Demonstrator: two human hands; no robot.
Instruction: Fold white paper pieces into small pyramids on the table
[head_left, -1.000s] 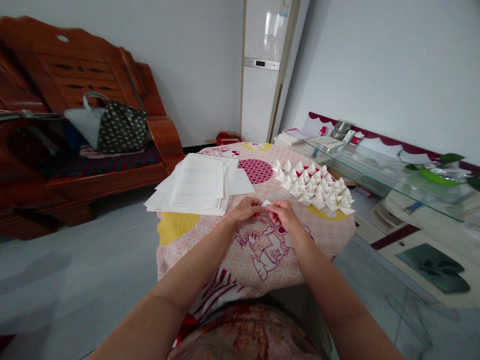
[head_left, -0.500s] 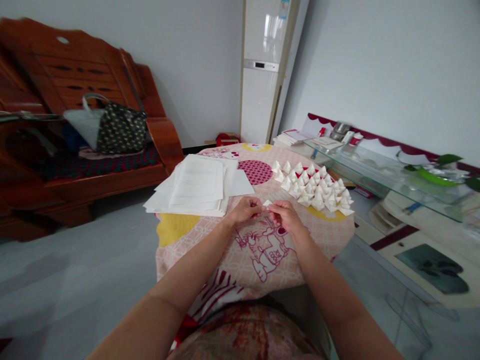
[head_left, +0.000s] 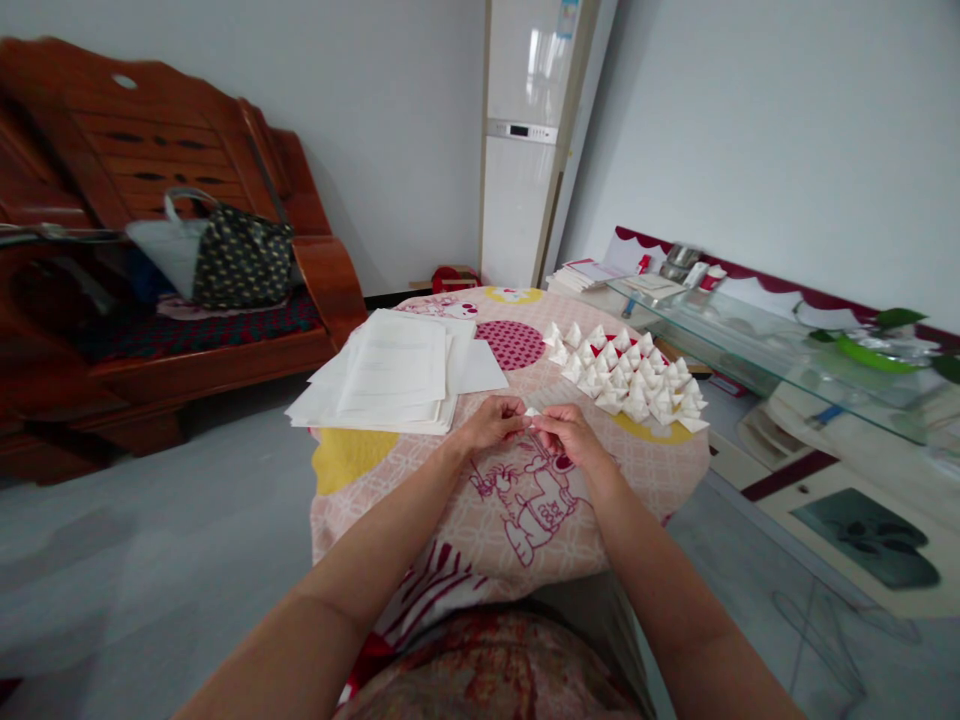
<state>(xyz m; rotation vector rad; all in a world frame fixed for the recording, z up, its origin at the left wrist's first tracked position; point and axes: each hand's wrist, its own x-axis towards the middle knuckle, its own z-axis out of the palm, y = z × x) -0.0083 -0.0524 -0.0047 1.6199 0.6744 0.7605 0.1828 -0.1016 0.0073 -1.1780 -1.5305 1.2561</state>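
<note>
My left hand [head_left: 491, 421] and my right hand [head_left: 568, 432] meet over the middle of a round table covered with a pink cartoon cloth [head_left: 525, 500]. Both pinch one small white folded paper piece [head_left: 532, 412] between their fingertips. A cluster of several finished white folded paper pieces [head_left: 628, 376] lies on the cloth to the right of my hands. A stack of white paper sheets [head_left: 394, 373] lies to the left, overhanging the table's edge.
A wooden bench [head_left: 150, 250] with a dark patterned bag [head_left: 240, 255] stands at the left. A tall white air-conditioner unit [head_left: 525, 150] is in the corner. A glass-topped cabinet [head_left: 750, 340] with books, tins and a green plant runs along the right wall.
My hands stay together on the small paper piece, with only slight finger movement. Nothing else has moved.
</note>
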